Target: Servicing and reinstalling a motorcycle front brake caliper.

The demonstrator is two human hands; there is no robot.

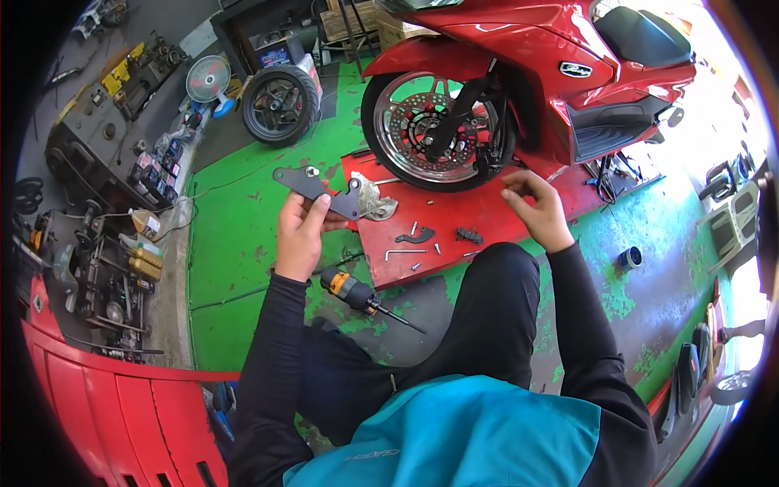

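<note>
while the left hand (299, 235) grips a dark metal bracket (318, 188) raised over the green floor (235, 243), the right hand (535, 207) hovers near the front wheel (422, 130), fingers pinched; whether they hold anything, i cannot tell.

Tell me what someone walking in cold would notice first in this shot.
Probably the red motorcycle filling the top, its front wheel parked on a red ramp plate. Next, the left hand holding up a dark metal bracket at centre, while the right hand pinches something too small to identify. An orange-handled screwdriver lies on the green floor below.
</note>
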